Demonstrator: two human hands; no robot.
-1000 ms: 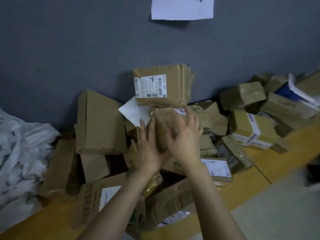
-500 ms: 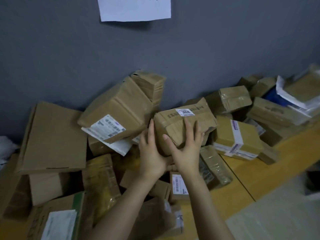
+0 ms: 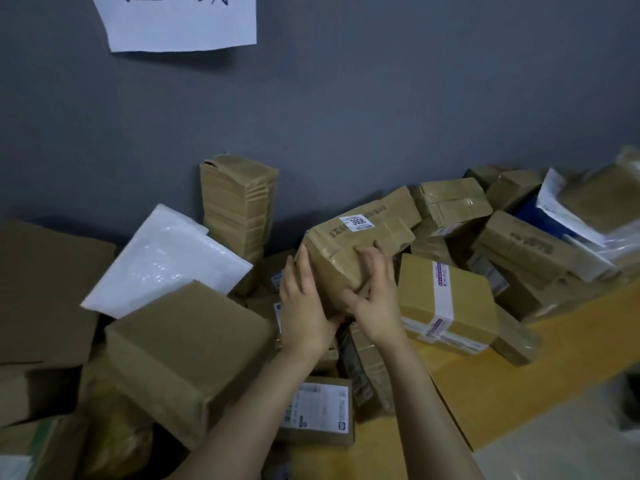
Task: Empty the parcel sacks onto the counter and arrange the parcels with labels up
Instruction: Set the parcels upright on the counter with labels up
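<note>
I hold a taped brown cardboard parcel (image 3: 360,242) above the pile, its small white "3008" sticker facing up. My left hand (image 3: 304,303) cups its left end with fingers pointing up along the side. My right hand (image 3: 375,292) grips its near edge, fingers curled over the top. Around it lie many brown parcels on the yellow wooden counter (image 3: 485,393). A small box with a white label up (image 3: 317,408) sits below my wrists.
A tall taped box (image 3: 237,206) stands against the grey wall. A white bubble mailer (image 3: 166,261) leans left of it, above a large plain box (image 3: 183,351). A box with a white tape band (image 3: 446,303) lies right. More parcels and a blue-white packet (image 3: 561,216) crowd the right end.
The large labelled box at the left tipped over onto its plain face, uncovering the white mailer and the tall box. My hands shifted slightly right with the parcel, the right fingers curling over its top.
</note>
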